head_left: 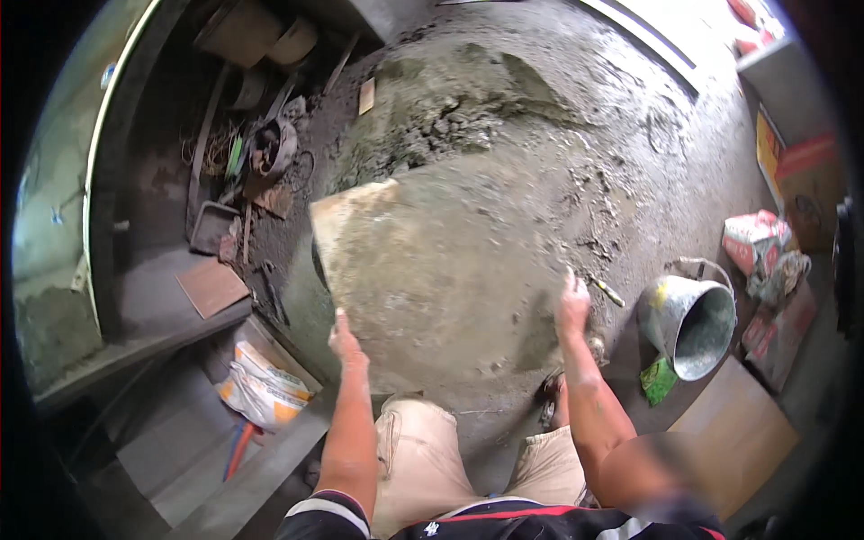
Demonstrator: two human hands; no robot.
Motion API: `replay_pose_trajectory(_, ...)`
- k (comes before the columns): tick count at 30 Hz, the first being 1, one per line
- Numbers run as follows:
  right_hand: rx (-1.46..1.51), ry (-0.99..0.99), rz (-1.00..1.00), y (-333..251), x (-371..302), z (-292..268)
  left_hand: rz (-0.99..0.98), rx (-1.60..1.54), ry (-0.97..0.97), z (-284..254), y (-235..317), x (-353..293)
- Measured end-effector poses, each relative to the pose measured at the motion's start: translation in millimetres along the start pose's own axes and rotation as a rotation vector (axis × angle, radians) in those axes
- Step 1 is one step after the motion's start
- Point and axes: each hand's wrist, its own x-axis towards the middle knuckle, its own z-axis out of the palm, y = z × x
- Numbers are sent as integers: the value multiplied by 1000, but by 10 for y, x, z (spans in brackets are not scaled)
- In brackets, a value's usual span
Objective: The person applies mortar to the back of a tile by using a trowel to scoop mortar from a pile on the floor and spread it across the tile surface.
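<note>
A large flat board (441,270), smeared grey-brown with wet cement, spans the space in front of my legs and is slightly blurred. Only its far left corner shows a paler, cleaner surface. My left hand (343,340) grips the near left edge, thumb on top and the other fingers hidden beneath. On the opposite side my right hand (572,304) is closed on the right edge. Just beyond that hand, a tool with a yellow-green handle (608,292) lies on the floor; its other end cannot be made out.
Wet cement (450,126) is heaped beyond the board. At right are a tilted metal bucket (661,310), a green packet (659,382), crumpled bags (758,241) and a brown sheet (733,432). A brown tile (211,288) and an orange-white bag (265,387) sit left.
</note>
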Motion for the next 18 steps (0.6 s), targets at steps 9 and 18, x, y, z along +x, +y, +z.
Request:
replay_pose_trajectory(9, -330, -343, -280, -1270, -285, 1646, -155, 203, -146, -789, -87, 1628)
replay_pose_trajectory(18, -789, -433, -33, -726, -1819, -119, -169, 493, -371, -1866, 6, 1600)
